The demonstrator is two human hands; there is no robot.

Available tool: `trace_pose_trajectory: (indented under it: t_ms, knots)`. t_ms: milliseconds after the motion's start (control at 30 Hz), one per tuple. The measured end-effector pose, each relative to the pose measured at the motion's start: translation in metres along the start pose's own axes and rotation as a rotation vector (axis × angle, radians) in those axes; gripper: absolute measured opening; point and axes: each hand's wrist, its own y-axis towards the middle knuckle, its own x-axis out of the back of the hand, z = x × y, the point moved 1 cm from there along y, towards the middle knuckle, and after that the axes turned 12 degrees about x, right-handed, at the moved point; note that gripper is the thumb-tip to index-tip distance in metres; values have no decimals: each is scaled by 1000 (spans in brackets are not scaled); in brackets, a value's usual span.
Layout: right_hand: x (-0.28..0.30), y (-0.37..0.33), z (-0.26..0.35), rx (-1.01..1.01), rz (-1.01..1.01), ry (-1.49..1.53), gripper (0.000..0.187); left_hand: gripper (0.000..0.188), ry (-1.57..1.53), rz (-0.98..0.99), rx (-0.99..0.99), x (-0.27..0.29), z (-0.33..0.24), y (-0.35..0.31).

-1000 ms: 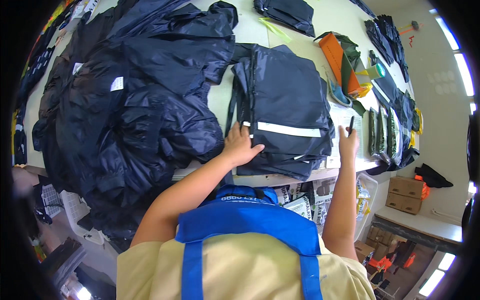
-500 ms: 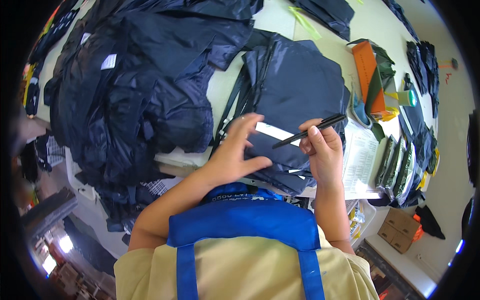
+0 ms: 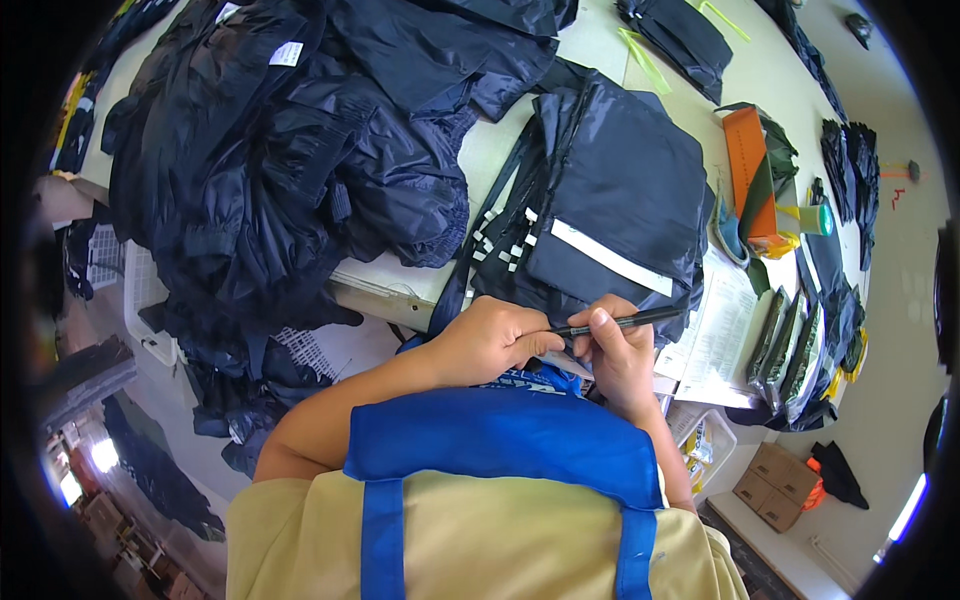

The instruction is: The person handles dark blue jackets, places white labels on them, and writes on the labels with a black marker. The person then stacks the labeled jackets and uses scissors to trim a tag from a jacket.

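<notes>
A black pen (image 3: 645, 318) lies across the fingers of my right hand (image 3: 618, 352), which is closed on it. My left hand (image 3: 497, 338) is closed too, its thumb and finger pinching the pen's left end. Both hands are close together at the table's near edge, in front of a stack of folded dark navy fabric pieces (image 3: 620, 170). A white strip (image 3: 610, 257) lies on the top piece. Small white tabs (image 3: 500, 245) stick out along the stack's left side.
A large heap of dark garments (image 3: 270, 150) covers the table's left. At right are an orange box (image 3: 745, 150), a green-and-white roll (image 3: 816, 220), printed sheets (image 3: 722, 310) and several plastic-wrapped packs (image 3: 790, 350). Cardboard boxes (image 3: 775, 487) stand at lower right.
My left hand has come off the stack, down toward me, and closed on the pen's left end. My right hand has lowered with the pen. The view has shifted slightly.
</notes>
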Motion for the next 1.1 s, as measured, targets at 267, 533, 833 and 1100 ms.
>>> trace_pose_trajectory:
  t_ms: [267,533,833,1100]
  knots:
    - [50,77,-10,455,-82,-249,21,15,-515,-18,289,26,56,6]
    - [55,93,-71,349,318,-1279,43,23,-376,-332,348,10,76,71]
    - [72,87,-61,473,89,-966,32,18,-96,-454,186,10,56,81]
    - [39,80,-79,218,-158,-204,15,14,-22,-362,356,5,60,96]
